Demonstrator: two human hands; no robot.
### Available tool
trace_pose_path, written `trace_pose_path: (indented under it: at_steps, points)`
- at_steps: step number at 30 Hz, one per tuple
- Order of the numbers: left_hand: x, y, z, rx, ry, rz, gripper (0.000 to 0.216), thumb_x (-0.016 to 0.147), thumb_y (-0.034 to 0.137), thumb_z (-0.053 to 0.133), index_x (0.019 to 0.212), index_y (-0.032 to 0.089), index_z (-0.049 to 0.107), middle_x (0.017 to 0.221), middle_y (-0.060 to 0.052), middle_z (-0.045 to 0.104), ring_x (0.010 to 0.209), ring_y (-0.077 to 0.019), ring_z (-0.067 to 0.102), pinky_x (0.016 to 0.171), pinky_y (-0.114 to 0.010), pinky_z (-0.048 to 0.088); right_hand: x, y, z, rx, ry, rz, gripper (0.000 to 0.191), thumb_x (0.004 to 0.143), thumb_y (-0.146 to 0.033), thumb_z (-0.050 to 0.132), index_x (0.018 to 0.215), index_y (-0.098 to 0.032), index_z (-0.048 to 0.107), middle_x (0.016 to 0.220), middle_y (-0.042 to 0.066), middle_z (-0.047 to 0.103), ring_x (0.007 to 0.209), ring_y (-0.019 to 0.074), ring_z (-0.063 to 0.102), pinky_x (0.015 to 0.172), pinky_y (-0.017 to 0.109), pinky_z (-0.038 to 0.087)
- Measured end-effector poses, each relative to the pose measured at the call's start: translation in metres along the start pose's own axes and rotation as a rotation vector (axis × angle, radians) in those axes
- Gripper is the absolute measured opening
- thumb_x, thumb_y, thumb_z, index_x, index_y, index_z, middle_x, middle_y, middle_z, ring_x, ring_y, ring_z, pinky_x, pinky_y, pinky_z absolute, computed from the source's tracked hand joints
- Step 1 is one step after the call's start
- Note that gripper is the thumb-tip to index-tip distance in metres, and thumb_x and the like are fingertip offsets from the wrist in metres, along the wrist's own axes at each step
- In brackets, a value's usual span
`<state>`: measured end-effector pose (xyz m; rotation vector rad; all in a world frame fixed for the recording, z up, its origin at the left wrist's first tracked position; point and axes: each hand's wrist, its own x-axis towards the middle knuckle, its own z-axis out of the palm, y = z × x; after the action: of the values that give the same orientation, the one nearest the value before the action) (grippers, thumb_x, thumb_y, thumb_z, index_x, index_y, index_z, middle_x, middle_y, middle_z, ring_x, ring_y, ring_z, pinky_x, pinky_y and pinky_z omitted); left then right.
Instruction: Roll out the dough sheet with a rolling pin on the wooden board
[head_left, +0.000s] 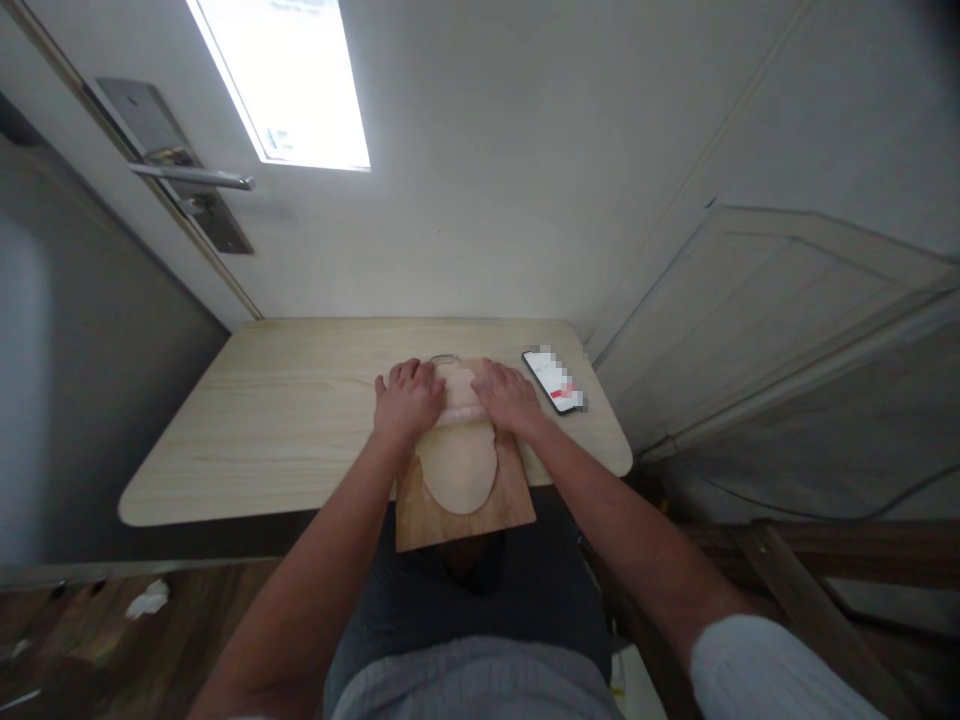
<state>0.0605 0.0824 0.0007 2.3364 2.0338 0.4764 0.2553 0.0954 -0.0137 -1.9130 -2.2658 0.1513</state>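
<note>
Both forearms reach to a board [465,515] overhanging the table's [262,430] near edge. Left hand [409,398] and right hand [510,395] press flat, fingers spread, on a roller [463,410] over dough [457,475]. Hard pressing could tip the board off.

A home room: door handle [191,178], wooden table [285,420], phone [556,381].

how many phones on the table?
1. The phone lies screen-up near the table's far right corner, just right of the right hand, not touching it. None other visible.
</note>
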Motion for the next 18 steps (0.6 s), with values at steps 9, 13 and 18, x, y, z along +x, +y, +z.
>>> trace_pose_path:
  at_steps: [9, 13, 18]
  points:
    - [0.003, -0.004, 0.003, -0.001, 0.018, 0.08, 0.044, 0.101, 0.044, 0.033, 0.128, 0.024, 0.061, 0.139, -0.012, 0.061, 0.129, -0.0327, 0.052, 0.108, -0.059, 0.039, -0.018, -0.006, 0.001, 0.043, 0.125, 0.07, 0.058, 0.103, -0.051, 0.039, 0.15, -0.018, 0.044, 0.15, 0.014, 0.053, 0.135, 0.0299, 0.05, 0.111, 0.045, 0.039]
    - [0.0, -0.002, 0.001, 0.0, 0.015, 0.078, 0.044, 0.101, 0.043, 0.032, 0.129, 0.024, 0.061, 0.138, -0.012, 0.061, 0.128, -0.0327, 0.052, 0.107, -0.059, 0.039, -0.018, -0.007, 0.0, 0.043, 0.123, 0.067, 0.055, 0.104, -0.05, 0.039, 0.149, -0.019, 0.046, 0.15, 0.013, 0.053, 0.135, 0.0298, 0.05, 0.11, 0.045, 0.039]
    - [-0.009, 0.001, -0.001, 0.019, 0.017, 0.07, 0.045, 0.101, 0.042, 0.032, 0.133, 0.025, 0.058, 0.142, -0.011, 0.059, 0.131, -0.0321, 0.05, 0.109, -0.058, 0.037, -0.028, -0.008, 0.001, 0.038, 0.146, 0.058, 0.053, 0.105, -0.047, 0.038, 0.149, -0.019, 0.046, 0.15, 0.013, 0.053, 0.134, 0.0294, 0.049, 0.111, 0.045, 0.038]
